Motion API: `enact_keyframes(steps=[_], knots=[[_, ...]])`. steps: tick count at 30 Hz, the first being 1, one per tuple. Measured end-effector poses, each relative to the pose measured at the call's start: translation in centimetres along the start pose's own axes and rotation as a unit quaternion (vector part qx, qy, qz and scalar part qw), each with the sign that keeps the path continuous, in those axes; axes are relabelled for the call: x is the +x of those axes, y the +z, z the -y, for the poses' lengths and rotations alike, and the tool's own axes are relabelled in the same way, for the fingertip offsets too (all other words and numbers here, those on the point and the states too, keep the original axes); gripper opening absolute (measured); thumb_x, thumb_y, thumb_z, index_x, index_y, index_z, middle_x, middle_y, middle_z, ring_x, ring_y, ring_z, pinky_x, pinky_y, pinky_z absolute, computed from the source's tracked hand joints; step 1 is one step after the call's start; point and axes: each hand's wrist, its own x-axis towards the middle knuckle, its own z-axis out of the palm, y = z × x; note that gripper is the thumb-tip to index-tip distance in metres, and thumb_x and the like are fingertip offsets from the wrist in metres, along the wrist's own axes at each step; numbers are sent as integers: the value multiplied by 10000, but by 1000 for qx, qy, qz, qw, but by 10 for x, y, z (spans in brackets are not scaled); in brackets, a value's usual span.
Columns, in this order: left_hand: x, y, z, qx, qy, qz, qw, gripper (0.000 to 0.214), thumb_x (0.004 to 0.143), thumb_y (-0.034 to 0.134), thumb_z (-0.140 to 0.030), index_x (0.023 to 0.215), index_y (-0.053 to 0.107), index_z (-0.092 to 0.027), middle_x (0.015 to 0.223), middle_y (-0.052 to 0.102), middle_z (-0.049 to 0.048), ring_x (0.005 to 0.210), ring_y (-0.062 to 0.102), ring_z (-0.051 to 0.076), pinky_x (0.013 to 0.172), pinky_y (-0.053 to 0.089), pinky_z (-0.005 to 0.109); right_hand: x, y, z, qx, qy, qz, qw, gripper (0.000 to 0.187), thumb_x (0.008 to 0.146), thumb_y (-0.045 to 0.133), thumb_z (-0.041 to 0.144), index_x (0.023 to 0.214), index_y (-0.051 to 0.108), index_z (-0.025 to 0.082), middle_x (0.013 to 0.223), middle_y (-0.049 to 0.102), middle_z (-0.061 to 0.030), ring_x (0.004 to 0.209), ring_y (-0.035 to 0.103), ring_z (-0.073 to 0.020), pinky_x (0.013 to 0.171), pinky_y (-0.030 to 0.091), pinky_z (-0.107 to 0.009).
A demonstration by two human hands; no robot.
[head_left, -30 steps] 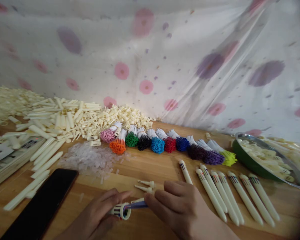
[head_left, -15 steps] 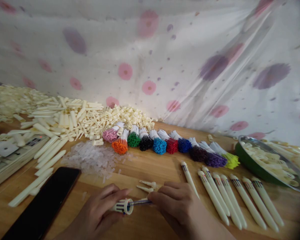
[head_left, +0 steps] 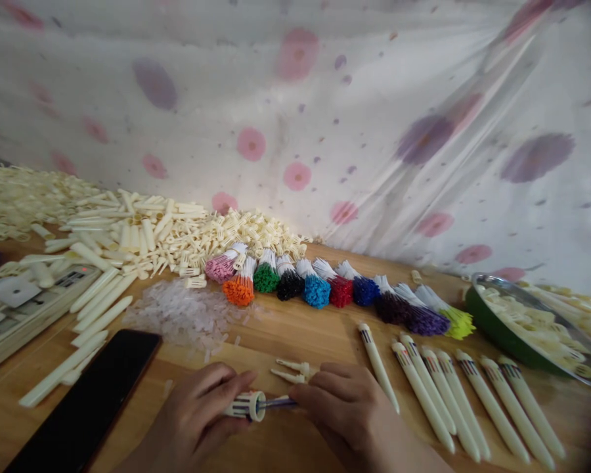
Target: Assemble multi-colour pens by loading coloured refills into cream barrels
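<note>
Closed around a cream slotted pen barrel section is my left hand, its thumb and fingers on the left end. The barrel's round opening faces right, and coloured strips show through its slots. Thin purple-blue pen refills stick out of that opening. My right hand pinches their outer ends; its fingers hide how many there are. Just beyond the right fingers, two small cream pointed plastic parts lie on the wooden table.
Bundled refills in several colours stand in a row behind. Finished-looking multicolour pens lie on the right, near a green bowl of cream parts. A phone, clear plastic bits, a power strip and heaped barrels occupy the left.
The view has shifted slightly. My left hand's barrel section has turned a little, and the refills now lie at a slightly different angle in its opening. Both hands keep their grips.
</note>
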Motion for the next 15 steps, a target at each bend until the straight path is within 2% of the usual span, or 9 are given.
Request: enact_keyframes(steps=[3, 5, 8, 10, 12, 15], knots=[[-1, 1, 1, 5, 0, -13, 1000, 367, 919, 469, -348, 1284, 473, -311, 918, 643, 17, 797, 638, 146, 686, 502, 194, -3, 0, -3, -14, -39, -16, 999, 219, 936, 367, 130, 950, 586, 123, 659, 588, -37, 548, 468, -137, 495, 328, -252], [-1, 2, 0, 4, -7, -27, 1000, 348, 918, 469, -350, 1262, 502, -307, 912, 649, 18, 795, 640, 147, 683, 506, 191, -5, -3, -3, -17, -27, 0, 1000, 224, 936, 365, 122, 998, 581, 125, 694, 606, -44, 582, 505, -142, 515, 356, -249], [-1, 4, 0, -3, -38, -69, 997, 316, 901, 487, -387, 1197, 565, -308, 888, 660, 14, 780, 648, 152, 668, 514, 188, -7, -9, -7, -17, 45, 32, 998, 229, 951, 370, 176, 1013, 590, 155, 743, 635, -43, 638, 573, -144, 561, 404, -239], [0, 5, 0, -1, -55, -87, 995, 294, 888, 510, -391, 1157, 592, -305, 890, 668, 12, 795, 657, 153, 671, 519, 177, -10, -8, -16, -40, 116, 28, 992, 237, 956, 380, 248, 946, 606, 175, 743, 649, -36, 642, 607, -144, 566, 419, -232], [0, 5, 2, 13, -65, -97, 993, 275, 879, 530, -377, 1133, 602, -299, 907, 675, 12, 817, 667, 149, 680, 523, 162, -12, -2, -30, -118, 207, 34, 971, 269, 949, 394, 299, 836, 607, 178, 689, 657, -31, 597, 631, -153, 517, 408, -226], [1, 4, 5, 52, -76, -101, 991, 261, 870, 537, -381, 1106, 608, -296, 952, 690, 13, 852, 681, 156, 695, 538, 166, -17, 14, -52, -278, 334, 94, 896, 293, 935, 411, 319, 749, 585, 175, 567, 654, -34, 500, 645, -192, 420, 350, -228]])
